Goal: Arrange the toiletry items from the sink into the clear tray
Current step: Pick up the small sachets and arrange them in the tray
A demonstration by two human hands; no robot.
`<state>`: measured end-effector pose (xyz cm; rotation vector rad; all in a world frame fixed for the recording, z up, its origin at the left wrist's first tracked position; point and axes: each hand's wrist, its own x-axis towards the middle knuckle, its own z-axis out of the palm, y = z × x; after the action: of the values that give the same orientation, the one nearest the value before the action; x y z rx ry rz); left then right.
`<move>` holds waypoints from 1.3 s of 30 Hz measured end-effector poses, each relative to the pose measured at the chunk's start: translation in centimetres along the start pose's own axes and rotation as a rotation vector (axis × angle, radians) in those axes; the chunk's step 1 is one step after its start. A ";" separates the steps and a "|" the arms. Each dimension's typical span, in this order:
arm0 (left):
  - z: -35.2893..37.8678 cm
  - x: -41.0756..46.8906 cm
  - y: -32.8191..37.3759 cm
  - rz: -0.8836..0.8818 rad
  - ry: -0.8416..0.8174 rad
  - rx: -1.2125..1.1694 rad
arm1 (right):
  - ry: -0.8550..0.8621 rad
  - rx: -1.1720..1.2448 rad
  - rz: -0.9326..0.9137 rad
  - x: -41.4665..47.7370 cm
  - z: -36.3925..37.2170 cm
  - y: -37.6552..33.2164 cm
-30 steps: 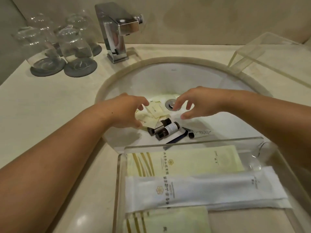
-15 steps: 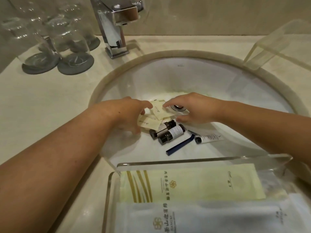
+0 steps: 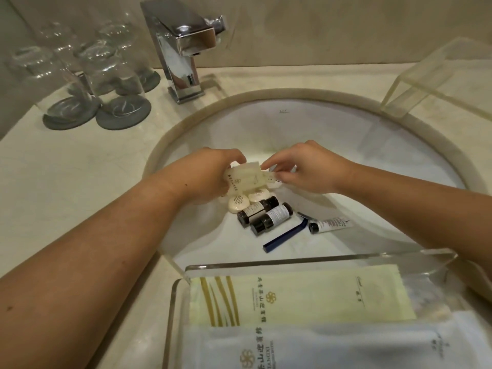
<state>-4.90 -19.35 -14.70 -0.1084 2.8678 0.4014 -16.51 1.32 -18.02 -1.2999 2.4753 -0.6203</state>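
Nearest the camera, the clear tray (image 3: 292, 262) sits on the worktop (image 3: 66, 177) at the front edge of the sink (image 3: 359, 145). Inside it lie a pale yellow packet (image 3: 306, 296) with gold stripes and, closer still, a white packet (image 3: 346, 347) overlapping its near edge.

Beyond the tray's far wall, in the basin, a dark blue razor (image 3: 285, 235) lies slanted, with a small white tube (image 3: 330, 225) just to its right. Left of the razor, two dark bottles (image 3: 263, 213) with white labels lie side by side, touching. Two round soaps (image 3: 247, 199) rest just beyond the bottles' bases, one beside the other.

Directly above the soaps, both hands meet over the middle of the basin. The left hand (image 3: 210, 177) has its grip clamped on a bunch of small cream sachets (image 3: 245, 177), fingers wrapped round their left end, so the sachets stick out to the right of the palm and are lifted clear of the basin floor. The right hand (image 3: 308, 166) pinches the right end of the same sachets between thumb and forefinger, its other fingers curled in. The drain is mostly hidden behind the right hand.

Farther back on the worktop, a chrome tap (image 3: 183, 49) stands behind the sink rim. To its left, upturned glasses (image 3: 80, 70) stand on grey coasters (image 3: 122, 113). At the far right a clear stand (image 3: 439, 78) rests near the wall.
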 end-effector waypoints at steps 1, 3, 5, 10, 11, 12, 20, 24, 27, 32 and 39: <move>-0.1 -0.1 0.1 0.004 0.033 -0.021 | 0.006 0.055 0.018 0.0 -0.3 -0.2; -0.3 -0.2 0.2 0.030 0.087 -0.059 | 0.007 0.209 0.051 -0.3 -0.9 -0.6; -0.3 -0.4 0.4 0.055 0.131 -0.101 | 0.008 0.329 0.080 -0.7 -1.7 -0.9; -0.6 -1.0 0.7 0.103 0.206 -0.220 | 0.010 0.512 0.115 -2.0 -3.5 -1.9; -0.8 -1.2 0.7 0.104 0.211 -0.250 | 0.020 0.535 0.118 -2.4 -3.9 -2.2; -1.1 -1.4 0.7 0.104 0.212 -0.276 | 0.034 0.546 0.116 -2.7 -4.2 -2.6; -4.0 -4.6 2.1 0.123 0.213 -0.304 | 0.086 0.595 0.106 -6.8 -6.5 -6.4; -5.7 -7.1 3.8 0.156 0.192 -0.299 | 0.178 0.522 0.074 -9.0 -7.5 -8.6; -6.9 -9.2 5.6 0.192 0.122 -0.372 | 0.244 0.477 0.011 -10.6 -8.0 -10.4; -7.9 -12.5 8.4 0.287 0.148 -0.314 | 0.329 0.302 -0.162 -13.5 -8.9 -13.4; -7.3 -16.1 9.9 0.337 0.147 -0.390 | 0.366 0.283 -0.137 -17.7 -9.0 -14.8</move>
<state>7.97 -11.22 -1.33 0.2933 2.9102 1.0557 -0.01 10.70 -2.13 -1.3472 2.4566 -1.2946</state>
